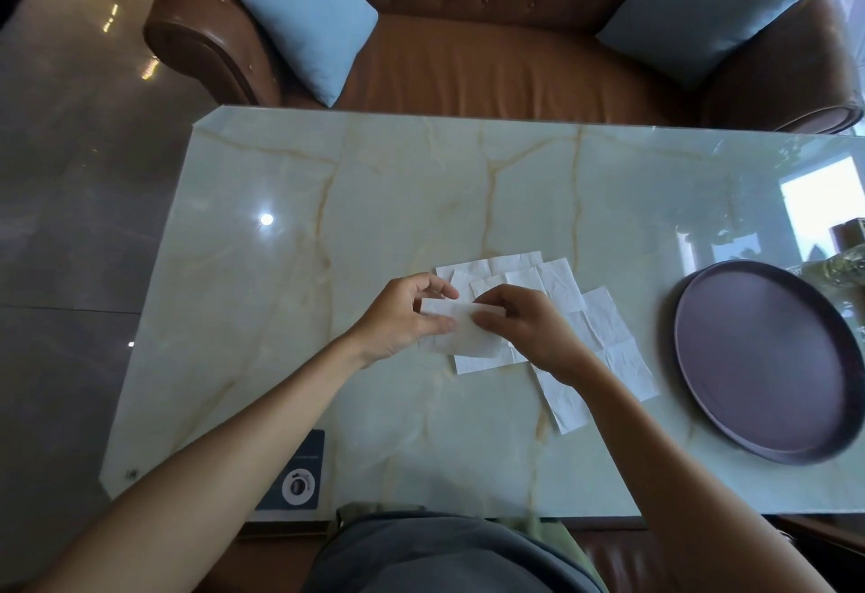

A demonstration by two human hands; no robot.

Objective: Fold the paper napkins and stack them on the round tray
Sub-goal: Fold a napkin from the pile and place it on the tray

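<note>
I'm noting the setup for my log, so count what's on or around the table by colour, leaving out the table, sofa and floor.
White: napkins, loose overlapping pile plus one held by left hand and right hand; exact count unclear
Light blue: 2 cushions
Dark purple-brown: 1 round tray
Total: 3 countable things plus the napkins

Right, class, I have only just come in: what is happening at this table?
A person is folding a white paper napkin over the marble table. The left hand and the right hand each pinch an end of it. More unfolded napkins lie spread just beyond and to the right of the hands. The round dark tray at the right holds no napkins yet.
</note>
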